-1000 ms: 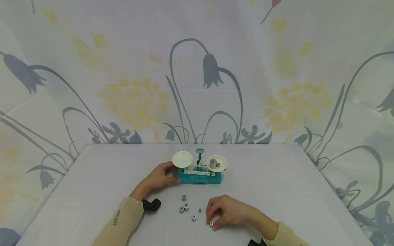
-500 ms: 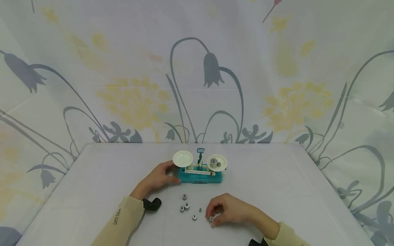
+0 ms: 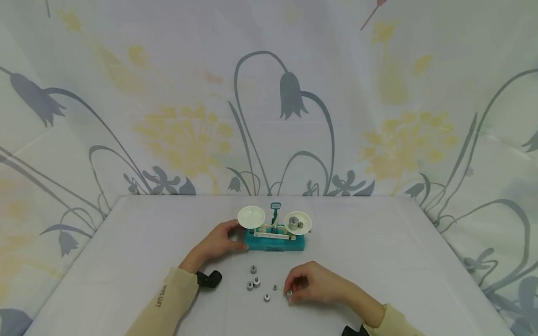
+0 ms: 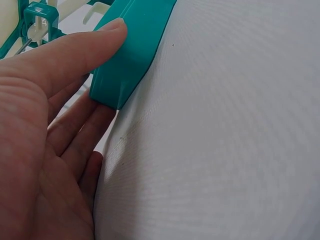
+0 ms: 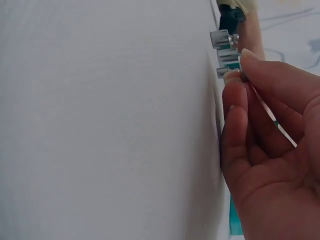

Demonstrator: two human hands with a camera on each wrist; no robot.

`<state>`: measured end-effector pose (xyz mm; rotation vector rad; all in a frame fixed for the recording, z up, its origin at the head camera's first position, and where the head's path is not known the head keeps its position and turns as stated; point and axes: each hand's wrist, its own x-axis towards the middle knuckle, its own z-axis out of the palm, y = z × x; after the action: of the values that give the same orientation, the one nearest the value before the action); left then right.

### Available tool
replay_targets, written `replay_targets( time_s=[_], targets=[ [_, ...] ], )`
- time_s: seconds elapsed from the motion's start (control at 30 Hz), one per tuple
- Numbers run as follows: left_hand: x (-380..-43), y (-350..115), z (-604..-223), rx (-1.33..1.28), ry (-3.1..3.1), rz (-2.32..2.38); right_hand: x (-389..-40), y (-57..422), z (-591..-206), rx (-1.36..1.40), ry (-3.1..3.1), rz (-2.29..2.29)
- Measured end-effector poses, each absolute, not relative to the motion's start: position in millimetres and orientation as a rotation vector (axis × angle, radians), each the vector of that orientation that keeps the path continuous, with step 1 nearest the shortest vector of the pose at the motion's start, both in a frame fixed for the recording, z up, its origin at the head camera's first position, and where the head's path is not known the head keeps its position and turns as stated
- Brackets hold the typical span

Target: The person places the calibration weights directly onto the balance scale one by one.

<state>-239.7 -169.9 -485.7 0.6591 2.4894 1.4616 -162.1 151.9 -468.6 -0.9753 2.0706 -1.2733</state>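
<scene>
A small balance scale (image 3: 275, 243) with a teal base and two white pans stands on the table. My left hand (image 3: 216, 242) grips the left end of its base, thumb over the front and fingers behind; the left wrist view shows the thumb (image 4: 107, 37) lying on the teal plastic. In the right pan (image 3: 305, 218) sit a larger metal weight (image 3: 293, 222) and a smaller one (image 3: 300, 225). Nearer the front, my right hand (image 3: 317, 283) pinches a small metal weight (image 3: 289, 294) between thumb and fingertips.
Several loose metal weights stand left of my right hand: a pair touching or nearly so (image 3: 254, 283), one behind them (image 3: 253, 269), one in front (image 3: 266, 297) and a tiny one (image 3: 275, 287). A white cloth covers the table (image 3: 168, 210), with a flowered curtain (image 3: 189, 93) behind.
The right hand has moved slightly away from the body, bringing the pinched weight from between its parted fingertips up and forward. The left hand stays on the scale's base.
</scene>
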Motion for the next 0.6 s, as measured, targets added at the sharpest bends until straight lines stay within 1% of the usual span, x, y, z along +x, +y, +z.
replay_targets(
  time_s=[0.33,0.6],
  targets=[
    [-239.2,-169.2,-487.2,0.630,2.473,1.484,-165.7,164.1,-457.7,-0.941,2.135,-1.347],
    [-240.2,-169.0,-488.1,0.631,2.464,1.497,-175.7,178.1,-442.1,-0.996,2.203,-1.404]
  ],
)
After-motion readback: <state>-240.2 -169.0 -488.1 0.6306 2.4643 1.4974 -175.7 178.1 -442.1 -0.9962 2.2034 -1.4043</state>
